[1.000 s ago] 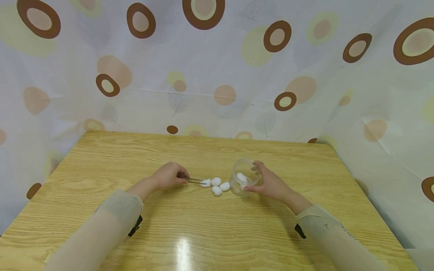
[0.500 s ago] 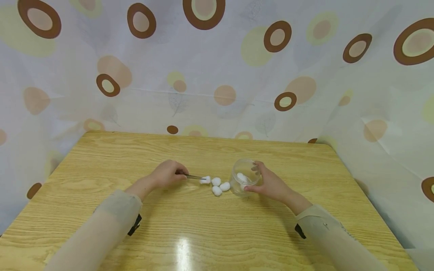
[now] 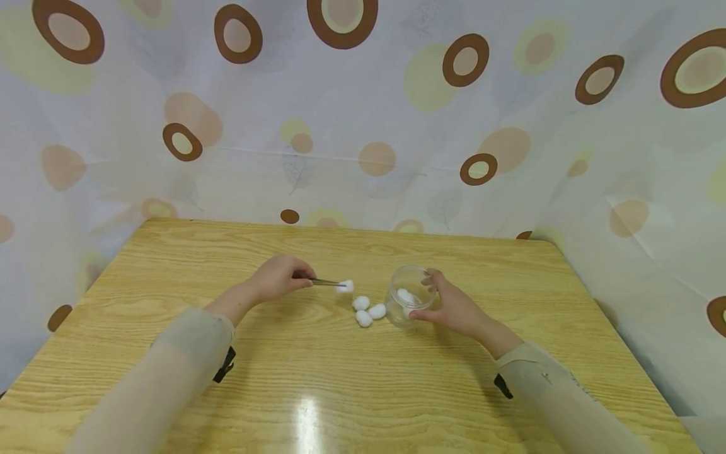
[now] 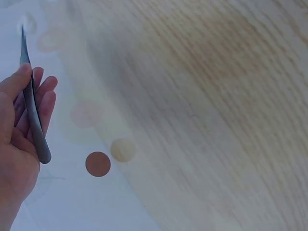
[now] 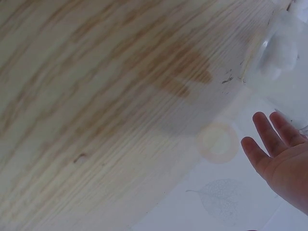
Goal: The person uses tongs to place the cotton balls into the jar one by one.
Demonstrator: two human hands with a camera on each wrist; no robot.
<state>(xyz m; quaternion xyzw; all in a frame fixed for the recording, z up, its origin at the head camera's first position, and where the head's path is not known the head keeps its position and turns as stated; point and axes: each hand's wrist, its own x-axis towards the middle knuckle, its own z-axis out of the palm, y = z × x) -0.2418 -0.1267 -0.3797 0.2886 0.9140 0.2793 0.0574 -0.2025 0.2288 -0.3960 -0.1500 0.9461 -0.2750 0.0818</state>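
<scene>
I have the clear jar (image 3: pixel 393 302) in the right hand (image 3: pixel 456 309), thumb on the near side and fingers on the far side; I cannot tell whether it leans. White cotton balls (image 3: pixel 405 296) show through its wall, though the plastic blurs my count. In the left hand (image 3: pixel 278 277) I have metal tweezers (image 3: pixel 324 282) pinched between thumb and fingers, and their tips, pointing toward the right hand, hold a single cotton ball (image 3: pixel 345 287). Between the two hands, nearer the right, three loose cotton balls (image 3: pixel 363 318) lie clustered, the rightmost just beside the jar. Under both hands I see the bench (image 3: pixel 351 391), yellowish wood grain with a bright glare spot (image 3: pixel 307 422) on the near side of the hands. Beyond the hands, and out past each of them, hangs a pale sheet (image 3: pixel 329 183) printed with brown rings, beige and yellow spots and faint leaves.
</scene>
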